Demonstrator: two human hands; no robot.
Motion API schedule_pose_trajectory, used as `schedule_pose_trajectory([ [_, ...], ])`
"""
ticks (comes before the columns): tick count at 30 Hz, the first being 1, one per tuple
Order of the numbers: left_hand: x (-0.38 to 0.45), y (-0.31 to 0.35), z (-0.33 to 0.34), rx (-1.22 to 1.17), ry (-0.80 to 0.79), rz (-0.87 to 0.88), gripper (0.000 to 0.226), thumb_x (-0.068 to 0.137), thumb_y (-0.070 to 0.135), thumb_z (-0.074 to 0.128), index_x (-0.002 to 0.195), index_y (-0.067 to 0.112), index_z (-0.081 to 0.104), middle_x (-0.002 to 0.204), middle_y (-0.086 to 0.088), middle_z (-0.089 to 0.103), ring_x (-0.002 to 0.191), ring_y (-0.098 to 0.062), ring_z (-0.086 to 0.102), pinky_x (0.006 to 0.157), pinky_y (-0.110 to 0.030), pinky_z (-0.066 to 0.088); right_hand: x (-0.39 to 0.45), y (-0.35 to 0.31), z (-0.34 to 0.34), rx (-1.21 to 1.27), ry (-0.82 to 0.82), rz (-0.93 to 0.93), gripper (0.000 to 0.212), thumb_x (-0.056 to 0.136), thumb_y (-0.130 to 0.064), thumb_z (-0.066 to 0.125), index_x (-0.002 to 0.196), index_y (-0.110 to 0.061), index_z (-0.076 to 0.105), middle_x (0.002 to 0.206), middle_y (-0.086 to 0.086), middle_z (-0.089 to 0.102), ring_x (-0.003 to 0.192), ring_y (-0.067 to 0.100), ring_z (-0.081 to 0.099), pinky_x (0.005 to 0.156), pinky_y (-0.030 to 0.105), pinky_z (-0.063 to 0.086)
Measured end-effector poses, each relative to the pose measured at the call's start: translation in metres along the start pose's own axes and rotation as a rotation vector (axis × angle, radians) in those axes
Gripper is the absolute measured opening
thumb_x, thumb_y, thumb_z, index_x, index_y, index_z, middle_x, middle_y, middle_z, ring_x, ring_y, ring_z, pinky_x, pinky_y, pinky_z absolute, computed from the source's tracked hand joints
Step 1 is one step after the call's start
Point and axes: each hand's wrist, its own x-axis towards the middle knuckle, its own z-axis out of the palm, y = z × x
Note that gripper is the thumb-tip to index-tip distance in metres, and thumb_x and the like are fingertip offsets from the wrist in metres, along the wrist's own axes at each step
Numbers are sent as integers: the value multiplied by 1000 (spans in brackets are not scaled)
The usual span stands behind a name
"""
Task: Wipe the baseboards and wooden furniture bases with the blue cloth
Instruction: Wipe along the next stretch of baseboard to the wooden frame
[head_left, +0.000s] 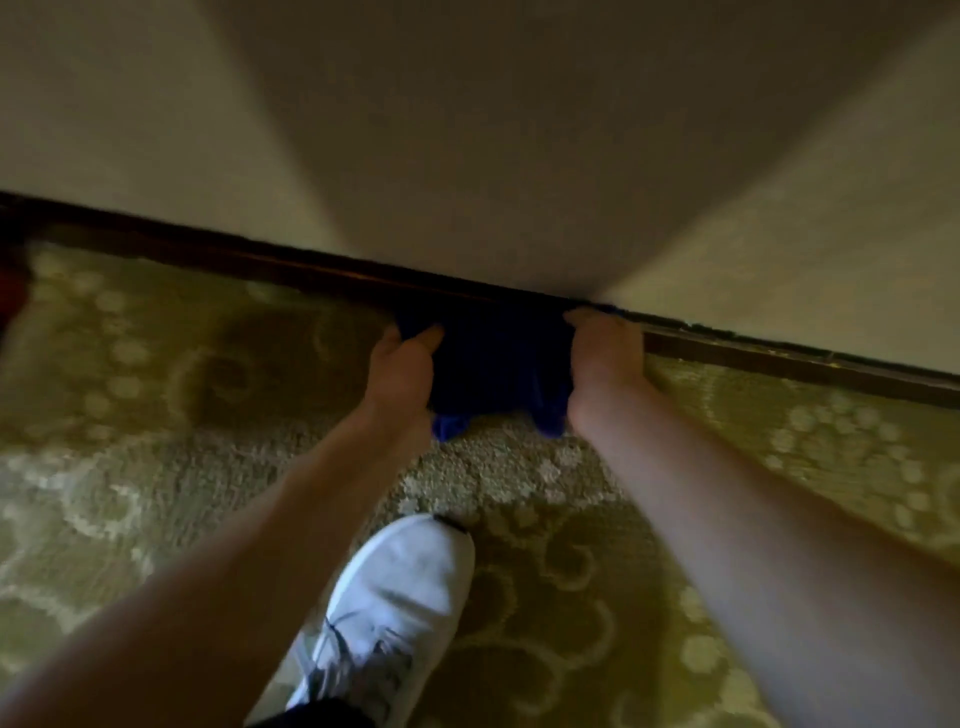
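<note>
The blue cloth (498, 364) hangs stretched between both hands, its top edge against the dark wooden baseboard (249, 260) at the foot of a pale wall. My left hand (402, 364) grips the cloth's left side, fingers curled round it. My right hand (605, 358) grips the right side, knuckles close to the baseboard. The cloth's lower corners dangle just above the carpet. The picture is blurred.
A green patterned carpet (156, 415) covers the floor. My white sneaker (395, 613) stands on it below the hands. The baseboard runs on to the right (805, 364). A dark reddish object (10, 291) shows at the far left edge.
</note>
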Motion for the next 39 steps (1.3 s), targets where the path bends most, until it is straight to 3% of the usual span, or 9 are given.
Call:
schedule_pose_trajectory([
  [9,3,3,7,56,26,38,26,100,11,50,120,4,64,115,-18,71,97,-34,71,76,-41,60,9,20,19,221,75,-40,46,101,-23,39,146,-11,38,143,11,48,123,29,52,93,31,40],
  [12,-16,13,22,167,96,-3,24,101,15,48,117,4,63,113,-18,67,102,-32,65,84,-37,54,13,13,1,172,-45,-12,39,101,-19,39,137,-3,43,134,13,51,108,25,52,87,28,37],
  [16,-48,16,33,233,124,-14,26,105,18,39,89,13,58,84,-9,63,71,-23,59,56,-26,48,14,0,-35,130,-274,108,29,96,-11,44,122,-1,50,106,12,59,103,23,55,95,33,44],
  [22,-104,-3,46,316,261,90,27,99,13,53,125,7,58,100,-13,66,75,-23,61,55,-31,47,30,12,-70,-7,-325,166,36,80,-9,52,114,-6,61,113,16,67,101,34,65,93,51,52],
  [25,-110,-4,51,309,304,126,17,99,13,54,116,8,58,86,-8,64,70,-21,61,51,-29,47,47,18,-65,18,-394,191,26,69,-7,55,94,-4,62,98,15,68,95,29,66,87,44,51],
  [27,-100,-3,55,272,318,151,13,99,15,56,109,8,60,87,-7,67,71,-21,65,48,-27,50,47,15,-65,25,-407,213,40,60,-12,58,99,-6,63,105,16,70,98,31,68,91,51,50],
  [29,-84,-5,61,215,335,181,21,94,20,62,111,8,63,97,-10,72,79,-26,70,55,-30,56,48,12,-66,66,-389,215,52,62,-15,63,113,-7,62,115,17,67,106,34,65,95,58,49],
  [34,-33,-19,85,25,369,268,47,73,24,73,116,8,66,109,-13,74,102,-32,70,90,-51,58,40,4,-83,163,-324,187,49,90,-14,59,137,-9,46,136,15,54,117,36,57,95,45,48],
  [39,-39,-32,120,1,437,325,19,91,14,65,107,15,55,93,-3,65,84,-19,63,79,-34,55,50,12,-94,292,-254,121,46,89,-9,59,133,-2,48,129,22,58,113,37,60,85,41,46],
])
